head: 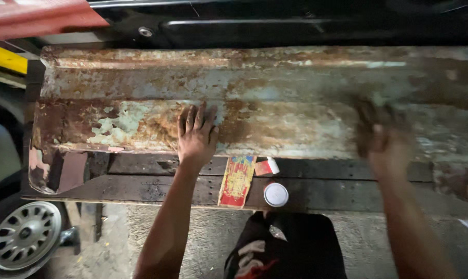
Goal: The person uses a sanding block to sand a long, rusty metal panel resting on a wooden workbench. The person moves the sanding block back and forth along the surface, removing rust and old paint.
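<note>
Two hands are on the long rusty metal panel with flaking pale blue-green paint (275, 103), which lies lengthwise across the dark worn wooden workbench (141, 188) and overhangs its far edge. My left hand (196, 137) lies flat on the panel's near fold, left of its middle, fingers spread and pressed down; I judge it is there to pin the sheet so it does not slide. My right hand (381, 137) is on the same fold further toward the panel's right end, but it is smeared by motion, so I cannot tell whether the fingers are curled around something, pinching a pad or cloth, or bare; the dark patch over the fingers may be a rubbing tool or only blur. Just below the panel's near edge, between my two arms, a red and yellow printed card or packet (237, 181) rests on the bench, with a small red and white tube or bottle (267, 166) beside it and a round white lid or tin (276, 194) a little nearer to me, all within easy reach of either hand. Left of the panel and below its level a silver car wheel with spokes (25, 235) shows, cut off by the frame. Beyond the panel's far edge lies dark bodywork (296, 26), too shadowed to make out, and the panel's right end runs out of view.
</note>
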